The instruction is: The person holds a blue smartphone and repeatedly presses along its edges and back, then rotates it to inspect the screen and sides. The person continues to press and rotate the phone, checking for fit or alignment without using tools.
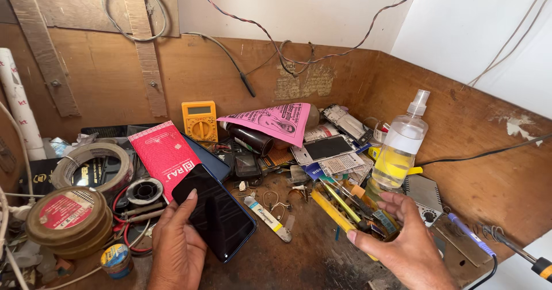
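While left hand (178, 247) fingers clamp the dark phone (214, 212), right hand (405, 244) fingers spread apart.

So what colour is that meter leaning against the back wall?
The multimeter is orange-yellow with a dark dial, seen in the head view.

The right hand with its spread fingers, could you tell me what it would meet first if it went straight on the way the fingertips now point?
Probably the heap of yellow-handled tools and small parts just beyond the right hand, whose fingertips point up and left. Whether they already touch it is unclear.
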